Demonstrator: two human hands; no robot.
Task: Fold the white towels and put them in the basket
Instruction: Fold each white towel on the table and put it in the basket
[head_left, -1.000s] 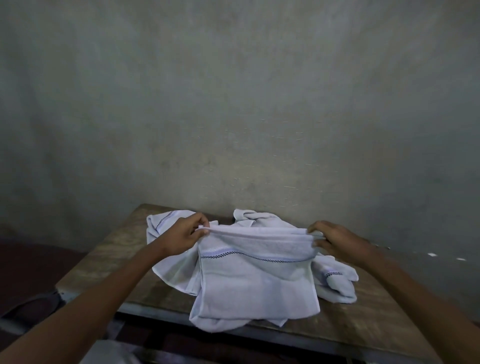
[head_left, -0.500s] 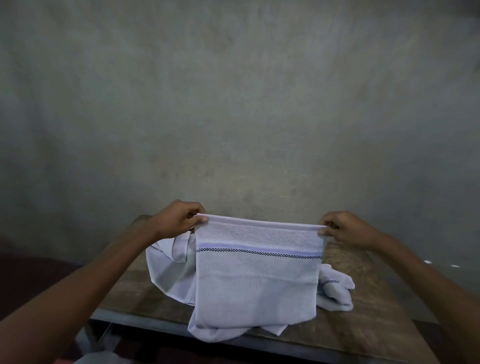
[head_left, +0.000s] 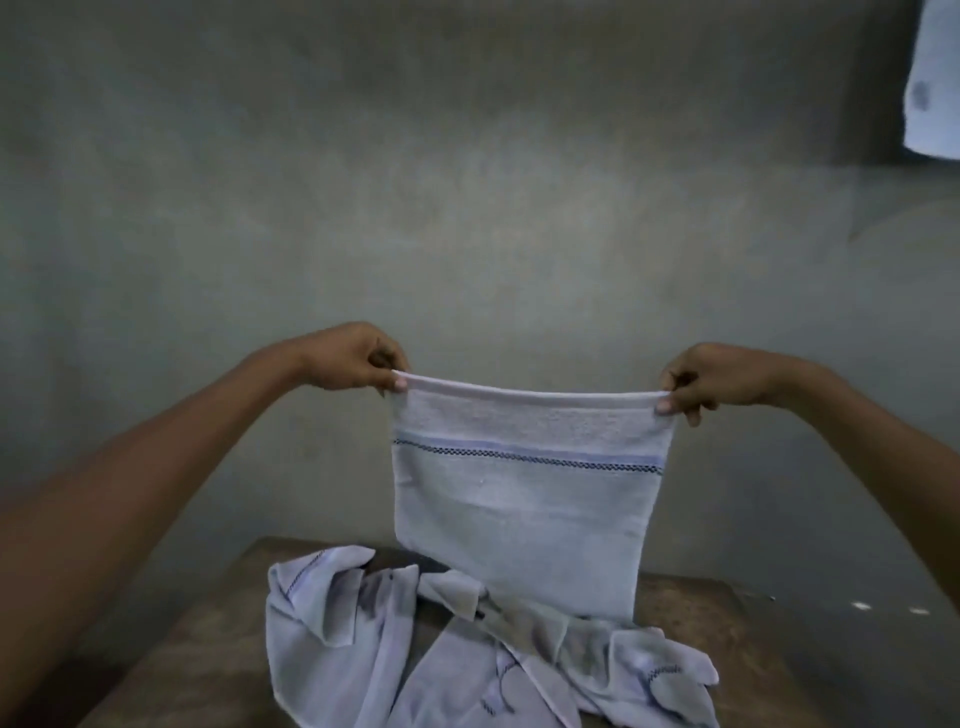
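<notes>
A wooden surface (head_left: 208, 649) carries crumpled white towels (head_left: 332, 649), above which a blue-striped white towel (head_left: 524, 509) hangs flat in the air, its top corners pinched by the left hand (head_left: 348, 358) and right hand (head_left: 717, 376).

White towel (head_left: 524, 519), blue stripe, dark checked line; brown table (head_left: 208, 639).

Around hanging towel (head_left: 524, 509): crumpled towels (head_left: 332, 629) heaped on table (head_left: 197, 649) at 6 o'clock, wall (head_left: 467, 208) behind at 12; open air at 3 and 9.
</notes>
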